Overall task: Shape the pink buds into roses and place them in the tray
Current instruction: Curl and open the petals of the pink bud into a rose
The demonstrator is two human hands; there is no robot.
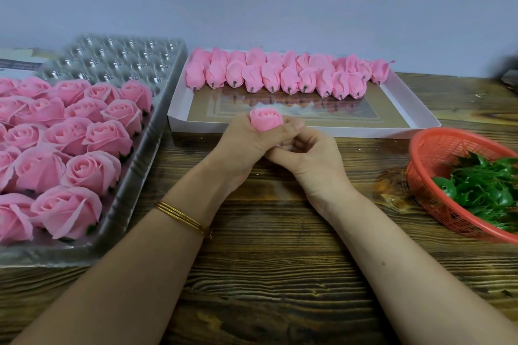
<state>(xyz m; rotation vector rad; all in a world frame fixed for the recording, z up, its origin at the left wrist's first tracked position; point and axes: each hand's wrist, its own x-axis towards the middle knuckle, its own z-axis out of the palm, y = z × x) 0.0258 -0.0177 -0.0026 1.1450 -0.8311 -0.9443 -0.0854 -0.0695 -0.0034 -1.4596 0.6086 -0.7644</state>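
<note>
Many finished roses: seated in the near and middle cells of the clear tray; far rows bare.
Waiting buds: two closed rows along the far side of the white box, just beside the tray.
Bud in hand: held above the table, in front of the box; petals barely spread, not yet a rose.
Left hand: wrapped round the bud, thumb across its front.
Right hand: curled underneath, apparently pinching the base.
Red basket: at the right, holding green leaf pieces.
Progress: likely past halfway; one bud mid-shaping, both box rows left to shape and place.
</note>
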